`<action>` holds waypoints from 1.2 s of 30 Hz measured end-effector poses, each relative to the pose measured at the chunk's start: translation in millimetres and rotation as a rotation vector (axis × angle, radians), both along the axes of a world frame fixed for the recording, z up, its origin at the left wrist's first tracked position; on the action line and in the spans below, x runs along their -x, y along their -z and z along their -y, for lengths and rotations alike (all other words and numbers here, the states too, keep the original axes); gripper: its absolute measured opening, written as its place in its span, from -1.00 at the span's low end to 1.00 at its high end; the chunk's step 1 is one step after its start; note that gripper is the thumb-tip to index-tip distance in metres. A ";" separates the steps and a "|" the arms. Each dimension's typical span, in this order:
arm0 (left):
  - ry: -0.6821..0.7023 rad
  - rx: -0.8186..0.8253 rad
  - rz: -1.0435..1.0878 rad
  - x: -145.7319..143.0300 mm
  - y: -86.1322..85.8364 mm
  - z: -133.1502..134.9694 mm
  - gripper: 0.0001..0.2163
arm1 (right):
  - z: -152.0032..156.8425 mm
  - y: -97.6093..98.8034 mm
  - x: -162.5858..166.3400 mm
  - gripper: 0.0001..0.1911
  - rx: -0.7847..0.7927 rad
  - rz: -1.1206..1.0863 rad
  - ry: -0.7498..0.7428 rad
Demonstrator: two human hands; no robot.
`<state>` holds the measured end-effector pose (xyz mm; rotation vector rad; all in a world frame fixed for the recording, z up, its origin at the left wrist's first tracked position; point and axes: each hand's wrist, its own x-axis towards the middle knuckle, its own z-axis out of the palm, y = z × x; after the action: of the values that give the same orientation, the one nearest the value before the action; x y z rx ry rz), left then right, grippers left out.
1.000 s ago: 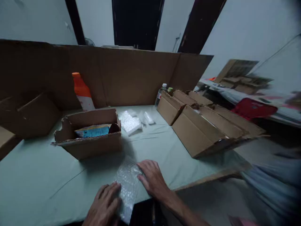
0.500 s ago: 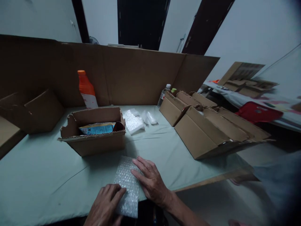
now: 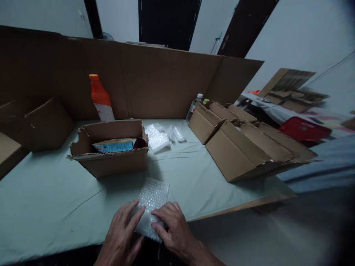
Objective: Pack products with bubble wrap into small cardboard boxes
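Both hands (image 3: 149, 231) press bubble wrap (image 3: 152, 201); table (image 3: 55, 207) beneath.

The room is dim. Pale walls (image 3: 291, 33) fill the upper frame, broken by a dark doorway (image 3: 166, 18) at top centre. The bench (image 3: 41, 199) wears pale green cloth; a second, cluttered table (image 3: 267, 107) stands at right.

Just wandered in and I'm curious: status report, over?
Left hand and right hand both on clear bubble-wrap sheet, near end; grip unclear. Sheet lies on pale green tablecloth. Open brown cardboard box beyond it, apart.
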<state>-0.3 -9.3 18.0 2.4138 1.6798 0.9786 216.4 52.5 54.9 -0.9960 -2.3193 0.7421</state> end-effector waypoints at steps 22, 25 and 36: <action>0.024 0.066 0.088 -11.0 -15.4 -33.6 -0.60 | 2.1 1.8 -5.3 -0.78 -0.224 0.144 0.012; 0.114 0.087 0.146 -4.0 -18.0 -25.4 -0.55 | -4.3 5.0 -4.4 -0.82 -0.100 0.063 0.032; -0.147 0.023 0.093 -7.8 -4.3 -30.6 -0.65 | -7.6 -0.9 -6.6 -0.73 -0.186 0.139 0.011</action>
<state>7.5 21.2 22.3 2.2194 1.8467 1.0653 223.0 60.1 55.9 -1.0027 -2.4468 0.4557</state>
